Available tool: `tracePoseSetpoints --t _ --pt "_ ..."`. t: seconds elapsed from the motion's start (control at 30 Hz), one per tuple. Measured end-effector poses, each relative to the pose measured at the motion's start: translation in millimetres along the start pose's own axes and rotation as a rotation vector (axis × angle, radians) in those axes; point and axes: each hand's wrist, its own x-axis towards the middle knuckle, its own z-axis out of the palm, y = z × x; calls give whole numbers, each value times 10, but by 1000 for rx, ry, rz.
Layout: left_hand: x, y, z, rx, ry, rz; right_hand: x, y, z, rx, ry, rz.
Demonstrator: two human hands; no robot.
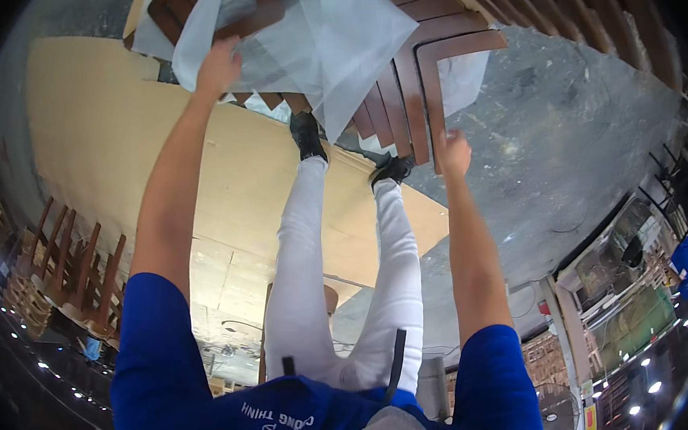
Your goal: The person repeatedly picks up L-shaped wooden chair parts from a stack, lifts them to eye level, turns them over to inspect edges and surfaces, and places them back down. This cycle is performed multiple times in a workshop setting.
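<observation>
Translucent white foam sheet (318, 31) lies over the middle of a stack of dark brown angled wooden frames. My left hand (220, 68) is closed at the end of a brown wooden frame (259, 16) at the left, beside the sheet's edge; its fingertips are slightly blurred. On the right, my right hand (454, 152) closes round the lower end of another angled wooden frame (429, 76), the outermost of several nested ones. Below the frames, a tan cardboard sheet (109, 116) covers the floor by my black shoes (308, 135).
More brown wooden parts (553, 17) stand in a row at the far right. Grey floor (527, 148) stretches beside me. To the left are upturned wooden legs (73, 266). At the right stand a round fan (555, 413) and a distant person (686, 262) in blue.
</observation>
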Motion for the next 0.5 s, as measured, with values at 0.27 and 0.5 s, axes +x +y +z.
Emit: tracePoseSetpoints --t 0.27,0.5 --pt "1094 -81 265 277 -162 -193 1244 -231 816 -175 -65 -295" --pt "1016 69 348 520 -283 -23 1367 -223 749 -115 -60 -278"
